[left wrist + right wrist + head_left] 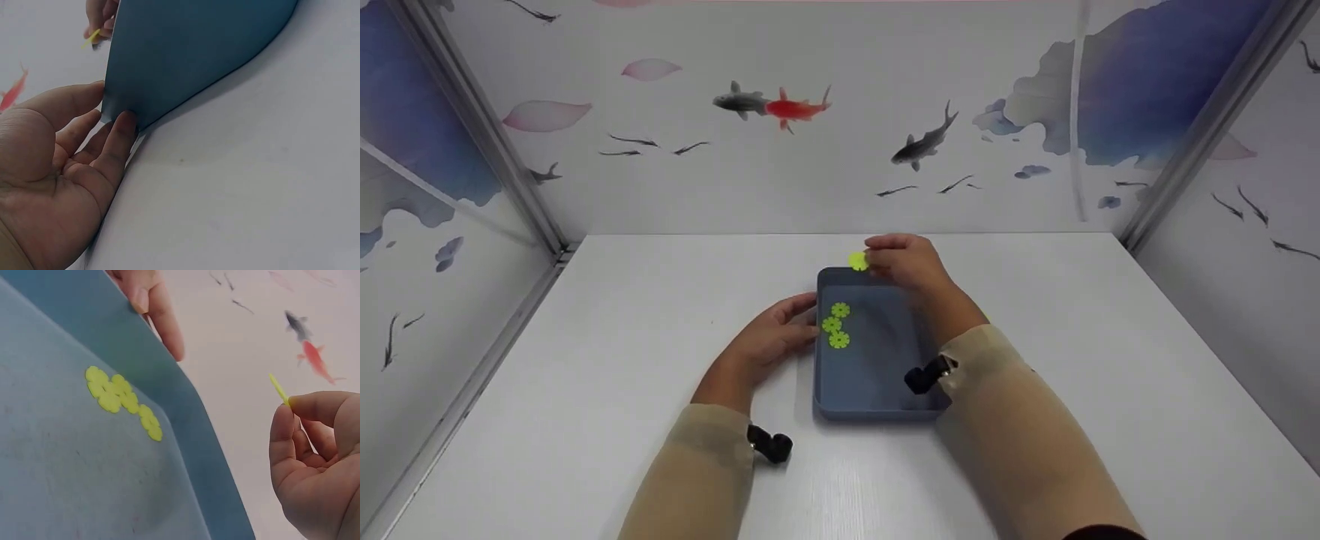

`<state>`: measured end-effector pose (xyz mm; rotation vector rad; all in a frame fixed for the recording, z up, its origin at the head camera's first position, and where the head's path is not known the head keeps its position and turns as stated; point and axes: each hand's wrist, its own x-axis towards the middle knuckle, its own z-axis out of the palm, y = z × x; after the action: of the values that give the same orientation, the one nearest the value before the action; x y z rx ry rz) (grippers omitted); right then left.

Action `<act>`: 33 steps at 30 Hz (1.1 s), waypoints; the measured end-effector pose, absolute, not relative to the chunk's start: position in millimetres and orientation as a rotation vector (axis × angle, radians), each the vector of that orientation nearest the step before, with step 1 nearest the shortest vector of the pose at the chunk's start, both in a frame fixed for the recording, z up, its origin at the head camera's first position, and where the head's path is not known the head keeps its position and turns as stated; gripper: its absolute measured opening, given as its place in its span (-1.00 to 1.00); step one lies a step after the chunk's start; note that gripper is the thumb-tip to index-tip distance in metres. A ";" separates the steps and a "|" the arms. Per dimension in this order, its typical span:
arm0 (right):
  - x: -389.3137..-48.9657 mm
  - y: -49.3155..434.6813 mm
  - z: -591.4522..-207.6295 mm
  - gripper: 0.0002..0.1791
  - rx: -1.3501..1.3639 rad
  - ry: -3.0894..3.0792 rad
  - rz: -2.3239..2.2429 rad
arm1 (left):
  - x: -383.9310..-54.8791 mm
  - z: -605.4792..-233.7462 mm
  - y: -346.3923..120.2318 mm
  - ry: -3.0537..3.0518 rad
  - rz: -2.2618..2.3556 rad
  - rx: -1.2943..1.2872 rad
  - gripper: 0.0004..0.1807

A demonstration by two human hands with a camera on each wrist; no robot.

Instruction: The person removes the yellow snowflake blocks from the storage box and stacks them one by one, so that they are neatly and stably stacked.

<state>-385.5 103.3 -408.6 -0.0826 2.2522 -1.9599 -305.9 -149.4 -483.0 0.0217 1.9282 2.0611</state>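
A blue-grey rectangular tray (877, 375) lies on the white table. Three yellow-green notched plastic discs (839, 340) lie flat inside it along the left side, close together. Just beyond the tray's far edge, my right hand (911, 262) pinches another yellow-green disc (859, 261) between thumb and finger. The right wrist view shows that disc (279, 388) edge-on, above the fingertips and outside the tray wall. My left hand (772, 334) rests its fingertips and thumb against the outside of the tray's left wall, as the left wrist view (73, 163) also shows.
A white back panel (840, 180) printed with fish and petals stands behind the table (622, 337). Printed side panels with metal corner posts (1207, 127) border both sides. A small black camera (772, 445) sits on each sleeved wrist.
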 end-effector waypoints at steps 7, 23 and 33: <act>-372.1 139.0 -403.8 -0.67 -0.044 2.222 -2.037 | -304.5 -482.0 -149.5 1.931 2.065 0.015 -0.19; -354.0 213.4 -411.9 -0.72 0.065 2.119 -2.215 | -304.6 -485.6 -148.3 1.928 2.083 -0.002 -0.19; -361.0 236.9 -428.9 -0.67 0.220 2.129 -2.177 | -305.8 -485.0 -148.2 1.925 2.071 -0.012 -0.17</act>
<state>-361.0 236.9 -428.9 0.2201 2.1291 -2.1768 -305.8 -148.2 -485.0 -0.0123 1.9251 2.0708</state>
